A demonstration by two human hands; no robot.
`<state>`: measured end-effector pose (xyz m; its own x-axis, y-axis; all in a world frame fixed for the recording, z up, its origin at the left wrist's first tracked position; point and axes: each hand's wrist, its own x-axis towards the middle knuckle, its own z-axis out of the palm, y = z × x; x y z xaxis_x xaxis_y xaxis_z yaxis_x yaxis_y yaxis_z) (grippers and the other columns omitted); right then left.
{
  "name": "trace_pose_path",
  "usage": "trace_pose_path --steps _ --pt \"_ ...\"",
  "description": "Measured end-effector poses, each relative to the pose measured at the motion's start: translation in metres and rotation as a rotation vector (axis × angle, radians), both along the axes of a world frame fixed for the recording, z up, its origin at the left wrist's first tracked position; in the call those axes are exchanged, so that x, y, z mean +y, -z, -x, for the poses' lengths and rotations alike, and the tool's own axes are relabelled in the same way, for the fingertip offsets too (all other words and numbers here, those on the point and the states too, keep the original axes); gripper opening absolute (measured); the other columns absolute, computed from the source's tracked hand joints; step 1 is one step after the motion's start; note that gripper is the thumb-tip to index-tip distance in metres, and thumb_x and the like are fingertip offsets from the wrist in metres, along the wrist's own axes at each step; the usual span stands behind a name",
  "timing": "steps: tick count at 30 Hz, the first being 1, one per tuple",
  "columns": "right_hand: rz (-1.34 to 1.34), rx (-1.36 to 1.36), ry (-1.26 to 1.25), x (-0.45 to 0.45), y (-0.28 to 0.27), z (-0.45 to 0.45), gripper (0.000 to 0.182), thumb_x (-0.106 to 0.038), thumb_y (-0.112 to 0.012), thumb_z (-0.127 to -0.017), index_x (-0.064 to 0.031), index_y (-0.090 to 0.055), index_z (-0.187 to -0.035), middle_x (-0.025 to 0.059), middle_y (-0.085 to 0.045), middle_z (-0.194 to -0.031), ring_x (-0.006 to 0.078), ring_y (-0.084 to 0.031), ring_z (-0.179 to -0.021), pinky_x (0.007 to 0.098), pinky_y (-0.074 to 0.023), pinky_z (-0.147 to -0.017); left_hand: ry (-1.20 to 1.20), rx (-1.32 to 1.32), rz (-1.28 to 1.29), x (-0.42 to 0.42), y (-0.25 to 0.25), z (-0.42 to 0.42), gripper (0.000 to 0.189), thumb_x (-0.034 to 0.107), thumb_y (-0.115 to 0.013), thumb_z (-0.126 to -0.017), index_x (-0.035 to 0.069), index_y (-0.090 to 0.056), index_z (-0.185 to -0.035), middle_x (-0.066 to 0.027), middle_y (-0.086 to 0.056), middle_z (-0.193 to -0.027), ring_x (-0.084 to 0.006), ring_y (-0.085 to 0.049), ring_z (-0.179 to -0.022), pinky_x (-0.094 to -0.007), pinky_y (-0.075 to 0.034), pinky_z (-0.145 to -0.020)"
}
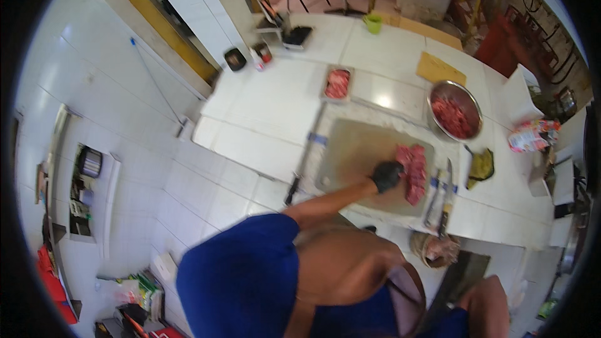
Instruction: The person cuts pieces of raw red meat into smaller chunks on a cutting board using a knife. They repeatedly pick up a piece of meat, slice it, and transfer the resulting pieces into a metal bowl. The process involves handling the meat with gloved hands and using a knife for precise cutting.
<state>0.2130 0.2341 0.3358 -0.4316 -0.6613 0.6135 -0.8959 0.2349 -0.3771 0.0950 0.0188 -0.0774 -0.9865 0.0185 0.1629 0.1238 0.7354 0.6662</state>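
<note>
My left hand (388,176), in a black glove, is at the left edge of a long piece of raw red meat (414,176). Its fingers look curled onto that edge; the fingertips are hard to make out. The meat lies lengthwise on the right part of a worn, stained cutting board (347,150). Right of the board rests a knife (446,197), its handle toward me, beside a second slim tool (433,199). Only part of my right arm (488,303) shows at the bottom right; the right hand is out of view.
A steel bowl (478,115) of cut meat stands beyond the board, near a yellow board (441,69). A tray (325,87) holds more meat. Scraps fill a bucket (418,246) below the counter edge. A black handle (293,189) lies left. A scale (296,37) and green mug (373,23) stand farther back.
</note>
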Motion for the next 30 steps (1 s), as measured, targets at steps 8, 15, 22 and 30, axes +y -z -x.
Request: trace_pose_path --steps 8,15,22,30 --pt "-0.028 -0.057 0.076 0.011 0.007 0.008 0.041 -0.01 -0.042 -0.1 0.0 -0.043 -0.14 0.008 -0.06 -0.128 0.0183 -0.056 -0.118 0.0284 -0.0413 -0.102 0.242 -0.33 -0.65 -0.03 0.007 0.013 0.02 0.022 -0.066 -0.087 0.005 -0.068 -0.098 -0.0043 -0.068 -0.084 -0.0149 -0.063 -0.07 -0.0357 -0.054 -0.066" --pt "0.037 -0.079 0.101 0.022 0.02 0.001 0.042 -0.009 -0.043 -0.1 0.0 -0.042 -0.141 0.0079 -0.06 -0.129 0.0182 -0.056 -0.119 0.0281 -0.0411 -0.103 -0.124 -0.152 0.195 -0.065 -0.015 -0.035 0.049 0.055 -0.069 -0.077 0.007 -0.066 -0.07 -0.0143 -0.063 -0.072 -0.0283 -0.064 -0.073 -0.0456 -0.046 -0.069" --pt "0.308 0.011 0.66 0.074 0.059 0.034 0.044 -0.008 -0.043 -0.1 0.0001 -0.041 -0.142 0.0078 -0.06 -0.13 0.0181 -0.056 -0.12 0.0277 -0.0408 -0.104 -0.141 -0.403 -0.58 -0.095 0.013 -0.038 0.036 0.04 -0.066 -0.083 0.006 -0.07 -0.072 -0.0121 -0.069 -0.069 -0.0282 -0.066 -0.067 -0.0394 -0.05 -0.067" --pt "-0.237 -0.231 0.898 0.06 0.363 0.086 0.045 -0.014 -0.062 -0.087 -0.0024 -0.052 -0.129 0.0211 -0.062 -0.113 0.0383 -0.059 -0.106 0.045 -0.0475 -0.092 0.021 -0.207 -0.174 -0.065 -0.042 -0.032 0.021 0.023 -0.07 -0.086 0.003 -0.063 -0.083 -0.0059 -0.066 -0.077 -0.0146 -0.062 -0.072 -0.0302 -0.049 -0.064"
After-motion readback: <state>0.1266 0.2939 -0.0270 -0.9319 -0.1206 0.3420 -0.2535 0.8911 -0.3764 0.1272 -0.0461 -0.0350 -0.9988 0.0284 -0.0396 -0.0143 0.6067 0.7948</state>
